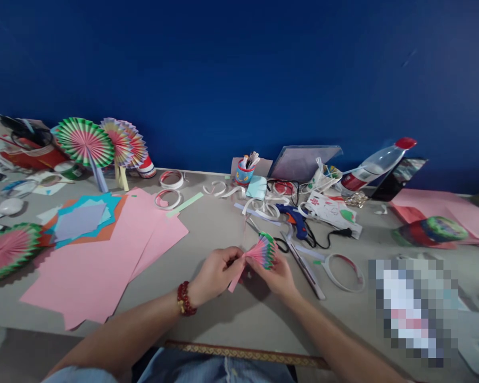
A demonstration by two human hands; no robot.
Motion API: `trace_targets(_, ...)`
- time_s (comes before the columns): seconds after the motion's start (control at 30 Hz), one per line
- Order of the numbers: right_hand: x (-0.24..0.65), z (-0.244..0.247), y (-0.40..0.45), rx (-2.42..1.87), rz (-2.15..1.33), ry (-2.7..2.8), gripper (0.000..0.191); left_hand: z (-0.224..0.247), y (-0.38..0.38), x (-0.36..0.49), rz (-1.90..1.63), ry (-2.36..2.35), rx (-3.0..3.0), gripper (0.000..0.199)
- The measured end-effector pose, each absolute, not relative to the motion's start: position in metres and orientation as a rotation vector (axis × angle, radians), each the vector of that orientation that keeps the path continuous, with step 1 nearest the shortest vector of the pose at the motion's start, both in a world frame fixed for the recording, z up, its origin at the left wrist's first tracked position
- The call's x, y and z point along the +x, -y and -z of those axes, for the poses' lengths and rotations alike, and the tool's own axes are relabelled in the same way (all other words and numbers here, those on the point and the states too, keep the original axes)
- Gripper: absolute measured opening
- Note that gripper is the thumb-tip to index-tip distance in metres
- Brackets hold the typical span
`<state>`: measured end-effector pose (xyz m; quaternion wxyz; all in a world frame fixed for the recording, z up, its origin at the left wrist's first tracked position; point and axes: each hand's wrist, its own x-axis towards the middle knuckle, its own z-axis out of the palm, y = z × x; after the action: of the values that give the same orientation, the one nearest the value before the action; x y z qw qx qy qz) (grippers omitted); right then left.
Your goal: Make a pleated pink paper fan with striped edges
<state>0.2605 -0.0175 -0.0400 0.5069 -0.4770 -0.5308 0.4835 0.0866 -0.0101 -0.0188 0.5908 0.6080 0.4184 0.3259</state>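
Between my two hands, above the grey table, is a small pleated paper fan [264,252], pink at its gathered end and green and blue along its spread edge. My left hand [223,268], with a red bead bracelet at the wrist, pinches the gathered pink end, where a short pink strip hangs down. My right hand [278,274] holds the fan from the right, thumb across the folds; its other fingers are partly hidden behind the paper. A silver box cutter or similar long tool [305,268] lies just right of my right hand.
Pink paper sheets [99,271] and blue sheets lie left. Finished round fans [85,142] stand at the back left. A blue glue gun [297,221] with its cord, tape rolls [345,271], white strips and a plastic bottle [373,166] occupy the right and back.
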Motion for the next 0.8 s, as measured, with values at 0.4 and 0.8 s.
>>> trace_targets(0.4,0.261,0.038,0.019,-1.209,-1.125,1.269,0.033,0.016,0.013,0.088,-0.746,-0.997,1.439,0.03)
trace_targets(0.8,0.264,0.048,0.017,-1.161,-1.04,1.356,0.032,0.015,0.011,0.089,-0.749,-1.02,1.373,0.029)
